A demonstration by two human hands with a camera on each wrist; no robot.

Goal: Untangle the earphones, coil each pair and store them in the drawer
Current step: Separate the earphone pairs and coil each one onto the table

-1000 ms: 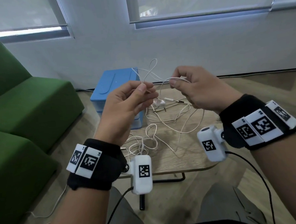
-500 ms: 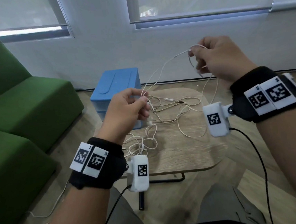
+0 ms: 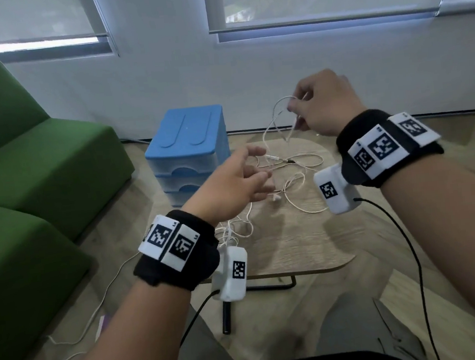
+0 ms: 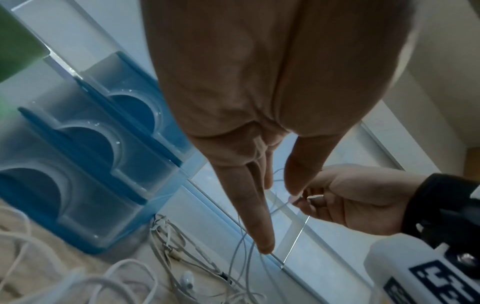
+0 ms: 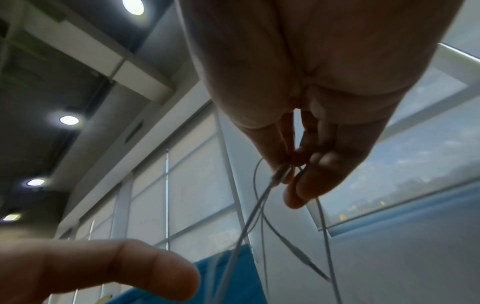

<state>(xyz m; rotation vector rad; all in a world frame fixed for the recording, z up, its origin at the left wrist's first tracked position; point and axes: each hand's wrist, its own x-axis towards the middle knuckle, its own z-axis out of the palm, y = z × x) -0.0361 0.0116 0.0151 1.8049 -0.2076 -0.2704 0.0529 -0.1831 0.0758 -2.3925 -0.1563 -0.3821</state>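
White tangled earphones (image 3: 289, 174) lie spread over the small wooden table (image 3: 295, 247). My right hand (image 3: 293, 107) is raised above the table's far side and pinches a loop of one cable (image 3: 277, 106) between thumb and fingertips; the right wrist view shows the same cable (image 5: 279, 174) pinched, with strands hanging down. My left hand (image 3: 258, 166) hovers over the tangle with fingers straight and spread, holding nothing. In the left wrist view its index finger (image 4: 262, 226) points down beside hanging strands. The blue drawer unit (image 3: 190, 149) stands at the table's far left, its drawers closed.
A green sofa (image 3: 28, 185) fills the left side. A loose white cord (image 3: 98, 309) trails on the floor beside it. A white wall and windows stand behind the table. My knees (image 3: 360, 327) are below the table's near edge.
My left hand let go of the cable it was pinching and opened, moving forward and right over the tangle. My right hand came down and left a little, still pinching its loop.
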